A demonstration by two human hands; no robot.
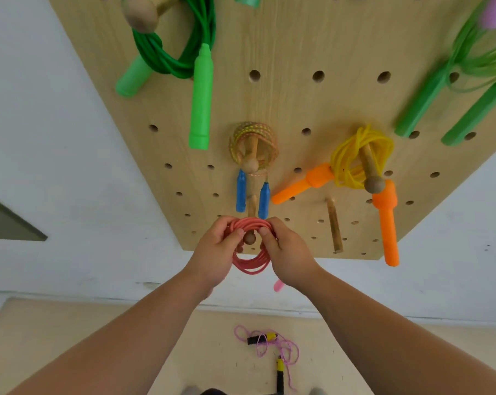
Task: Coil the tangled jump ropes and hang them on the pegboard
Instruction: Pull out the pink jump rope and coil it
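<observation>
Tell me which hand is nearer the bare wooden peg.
Right. The right hand holds the pink coil beside the bare peg; the left hand is on the coil's far side.

Coral-red rope [251, 265], pale wooden pegboard [298, 109]

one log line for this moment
step: hang red coil on peg | left hand: gripping coil | right hand: gripping coil | floor: pink rope uncoiled

bright, even, soft light with only faint shadows; wide-angle distortion splays the pegboard [292, 104] outward, and the green rope [480, 61] at the top right corner blurs.
</observation>
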